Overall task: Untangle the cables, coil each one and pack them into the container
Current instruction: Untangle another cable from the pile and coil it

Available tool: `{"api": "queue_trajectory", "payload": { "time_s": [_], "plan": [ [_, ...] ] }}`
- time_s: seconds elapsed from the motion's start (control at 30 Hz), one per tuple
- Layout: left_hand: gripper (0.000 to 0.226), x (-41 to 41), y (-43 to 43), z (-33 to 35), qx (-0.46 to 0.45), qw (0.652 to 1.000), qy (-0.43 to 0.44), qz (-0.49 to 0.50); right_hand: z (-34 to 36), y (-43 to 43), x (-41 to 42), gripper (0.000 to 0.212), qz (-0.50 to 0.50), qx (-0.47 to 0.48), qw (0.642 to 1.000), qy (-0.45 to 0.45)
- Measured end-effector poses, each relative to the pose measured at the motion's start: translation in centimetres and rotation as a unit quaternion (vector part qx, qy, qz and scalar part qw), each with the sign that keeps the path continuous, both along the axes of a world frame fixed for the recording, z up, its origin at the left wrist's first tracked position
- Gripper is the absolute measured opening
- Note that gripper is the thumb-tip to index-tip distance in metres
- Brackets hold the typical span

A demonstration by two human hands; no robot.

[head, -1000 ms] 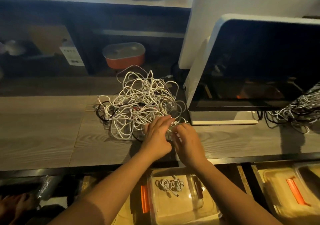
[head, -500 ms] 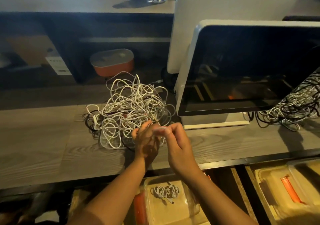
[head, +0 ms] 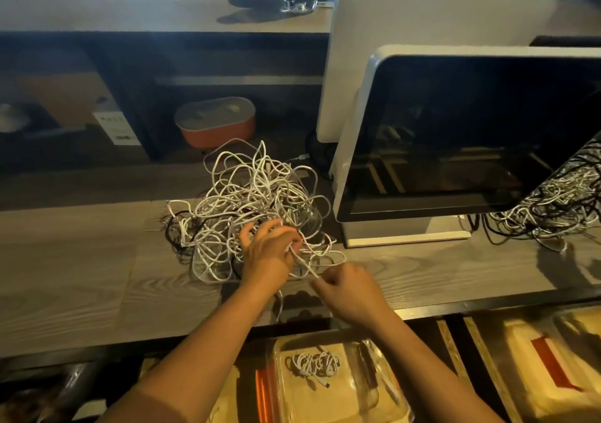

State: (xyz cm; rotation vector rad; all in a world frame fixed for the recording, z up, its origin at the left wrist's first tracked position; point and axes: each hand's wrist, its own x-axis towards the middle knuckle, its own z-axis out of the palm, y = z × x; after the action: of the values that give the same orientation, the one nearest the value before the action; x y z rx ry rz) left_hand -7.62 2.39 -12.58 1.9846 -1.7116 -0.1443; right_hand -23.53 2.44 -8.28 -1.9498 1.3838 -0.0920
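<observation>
A tangled heap of white and black cables point(head: 250, 204) lies on the grey wooden counter point(head: 81, 276). My left hand point(head: 268, 253) rests at the heap's near edge, its fingers curled round a white cable strand point(head: 304, 263). That strand runs down and right to my right hand point(head: 349, 289), which pinches its end just off the heap. Below the counter edge a clear plastic container point(head: 387, 393) holds one coiled white cable point(head: 313, 364).
A monitor point(head: 481, 136) stands on the counter right of the heap, with a second tangle of cables point(head: 553, 208) beside it at far right. An orange box with a grey lid point(head: 214, 125) sits behind the heap. More clear containers point(head: 553, 367) lie lower right.
My hands have parted: the right one has drawn back toward me and to the right with a white strand, pulling it out of the heap, while the left stays at the heap's edge.
</observation>
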Motion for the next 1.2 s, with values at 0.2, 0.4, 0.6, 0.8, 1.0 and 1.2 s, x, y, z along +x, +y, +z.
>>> {"api": "queue_trajectory", "payload": {
  "time_s": [0.2,0.4,0.6,0.8,1.0,1.2],
  "plan": [
    [0.010,0.6,-0.2,0.1,0.067,0.997,0.005,0.037,2.8,0.0,1.3,0.033,-0.231,0.147,0.845,-0.460],
    [0.024,0.9,-0.4,0.3,0.087,0.996,-0.020,0.029,4.7,0.3,2.4,0.027,-0.238,0.154,0.835,-0.472],
    [0.016,1.0,-0.2,0.9,0.141,0.985,-0.102,-0.015,2.0,0.0,1.9,0.012,0.030,0.081,0.995,0.055],
    [0.025,1.4,-0.5,0.8,0.155,0.982,-0.112,0.010,1.7,0.1,2.0,0.026,-0.043,0.067,0.975,-0.208],
    [0.039,1.5,-1.1,0.7,0.181,0.980,-0.075,0.027,2.5,1.6,3.4,0.029,-0.162,0.133,0.865,-0.455],
    [0.031,2.2,-1.5,0.2,0.152,0.984,-0.092,0.027,2.9,1.7,2.9,0.021,-0.184,0.102,0.886,-0.412]
  ]
}}
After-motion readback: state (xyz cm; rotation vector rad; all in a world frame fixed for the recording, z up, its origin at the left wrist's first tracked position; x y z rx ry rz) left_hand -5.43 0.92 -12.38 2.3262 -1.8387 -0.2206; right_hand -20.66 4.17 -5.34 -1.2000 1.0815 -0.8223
